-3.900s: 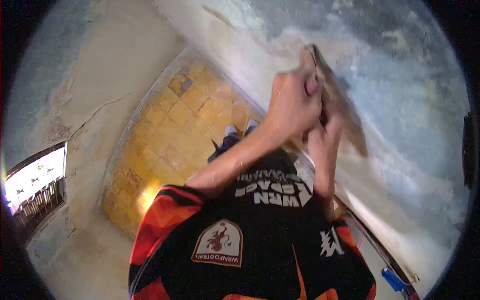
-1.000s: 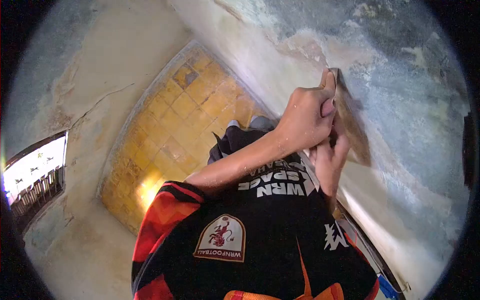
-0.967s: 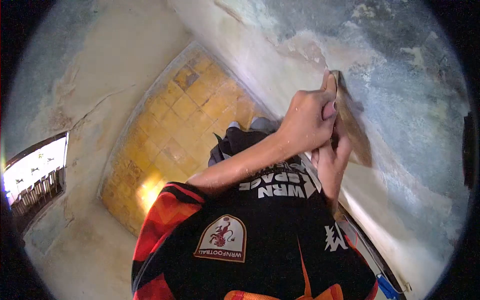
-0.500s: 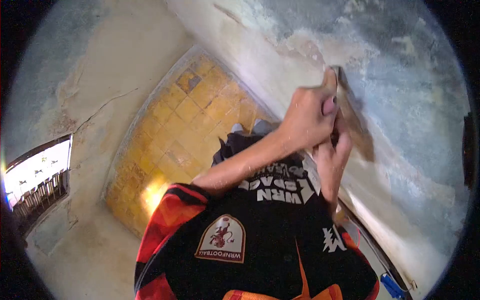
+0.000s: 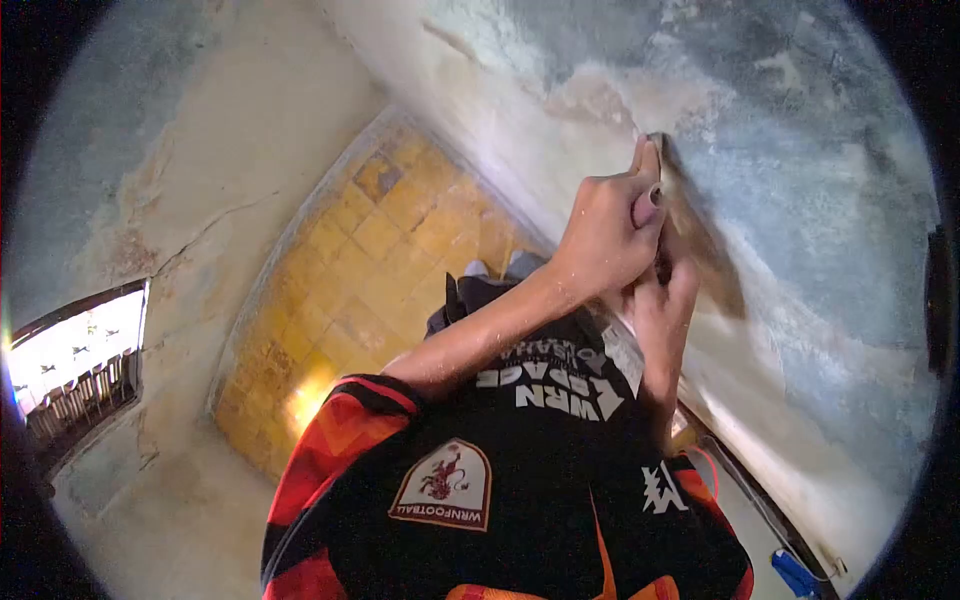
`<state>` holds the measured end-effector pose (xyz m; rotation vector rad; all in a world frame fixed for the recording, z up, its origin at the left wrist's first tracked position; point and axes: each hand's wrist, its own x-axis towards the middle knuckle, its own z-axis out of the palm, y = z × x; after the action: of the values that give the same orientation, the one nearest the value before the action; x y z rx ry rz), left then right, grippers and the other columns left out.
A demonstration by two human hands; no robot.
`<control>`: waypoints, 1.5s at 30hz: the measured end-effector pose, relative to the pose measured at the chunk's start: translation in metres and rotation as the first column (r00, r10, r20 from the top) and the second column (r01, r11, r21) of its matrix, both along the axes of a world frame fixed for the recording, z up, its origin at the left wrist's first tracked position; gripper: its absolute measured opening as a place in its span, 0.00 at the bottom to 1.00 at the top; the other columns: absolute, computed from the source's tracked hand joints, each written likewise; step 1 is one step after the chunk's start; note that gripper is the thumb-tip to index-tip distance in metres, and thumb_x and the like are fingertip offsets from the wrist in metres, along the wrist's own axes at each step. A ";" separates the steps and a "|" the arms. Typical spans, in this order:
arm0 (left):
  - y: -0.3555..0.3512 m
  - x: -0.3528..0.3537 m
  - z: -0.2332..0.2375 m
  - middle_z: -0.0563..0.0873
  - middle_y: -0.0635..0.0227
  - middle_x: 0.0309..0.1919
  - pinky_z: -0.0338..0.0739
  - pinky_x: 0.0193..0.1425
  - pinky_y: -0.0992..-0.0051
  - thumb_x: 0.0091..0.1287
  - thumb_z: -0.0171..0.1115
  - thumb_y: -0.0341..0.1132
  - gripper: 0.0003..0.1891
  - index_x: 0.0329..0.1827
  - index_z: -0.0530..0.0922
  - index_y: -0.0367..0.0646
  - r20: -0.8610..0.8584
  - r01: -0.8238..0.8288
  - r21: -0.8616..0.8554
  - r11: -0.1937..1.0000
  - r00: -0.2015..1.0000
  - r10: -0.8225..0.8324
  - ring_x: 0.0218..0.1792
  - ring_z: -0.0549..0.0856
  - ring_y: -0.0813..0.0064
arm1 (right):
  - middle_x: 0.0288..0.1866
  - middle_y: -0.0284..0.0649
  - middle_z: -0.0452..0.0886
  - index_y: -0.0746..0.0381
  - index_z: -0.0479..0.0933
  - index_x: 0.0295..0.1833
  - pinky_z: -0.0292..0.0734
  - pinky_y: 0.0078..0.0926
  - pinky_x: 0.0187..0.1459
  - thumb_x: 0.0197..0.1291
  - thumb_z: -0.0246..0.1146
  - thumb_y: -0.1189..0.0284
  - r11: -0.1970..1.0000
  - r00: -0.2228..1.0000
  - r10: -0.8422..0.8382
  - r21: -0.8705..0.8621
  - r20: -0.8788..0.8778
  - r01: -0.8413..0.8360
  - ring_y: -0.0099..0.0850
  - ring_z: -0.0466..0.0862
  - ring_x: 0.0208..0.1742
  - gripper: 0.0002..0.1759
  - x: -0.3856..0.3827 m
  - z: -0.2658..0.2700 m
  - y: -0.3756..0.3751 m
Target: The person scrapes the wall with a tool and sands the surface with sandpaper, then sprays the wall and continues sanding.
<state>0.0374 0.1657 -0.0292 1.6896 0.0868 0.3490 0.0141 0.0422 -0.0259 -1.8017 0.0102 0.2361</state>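
Note:
My left hand (image 5: 610, 232) is closed around a small tool with a pinkish rounded end (image 5: 647, 207), its fingertips stretched up to the wall. Most of the tool is hidden in my hands, so its kind cannot be told. Just below, my right hand (image 5: 664, 305) is curled close against my left, thumb raised; what its fingers hold is hidden. Both hands are at the worn wall (image 5: 800, 200), whose blue-grey paint is patchy beside a bare pinkish-brown patch (image 5: 590, 98). White specks dot my left forearm, and the hands' shadow falls on the wall.
Yellow floor tiles (image 5: 350, 240) lie below, with my feet (image 5: 500, 267) near the wall's base. At left is a cracked wall (image 5: 230, 150) with a bright barred window (image 5: 85, 340). A blue object (image 5: 793, 573) and a cable lie at lower right.
The view has shifted slightly, and both hands appear a little further left in it. They stay together at the wall, with the same closed grip on the left.

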 end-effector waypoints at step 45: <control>0.024 0.019 0.013 0.77 0.39 0.25 0.76 0.34 0.59 0.60 0.60 0.23 0.08 0.40 0.77 0.27 -0.222 -0.129 0.019 0.991 0.966 0.130 0.28 0.80 0.38 | 0.57 0.56 0.84 0.75 0.72 0.67 0.74 0.32 0.61 0.67 0.64 0.69 0.982 0.976 0.162 -0.118 0.143 -0.146 0.38 0.83 0.59 0.28 0.031 -0.005 0.027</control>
<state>0.0560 0.1901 -0.0157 1.7270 0.3642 0.2557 0.0450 0.0688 -0.0313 -1.9251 -0.2304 0.2108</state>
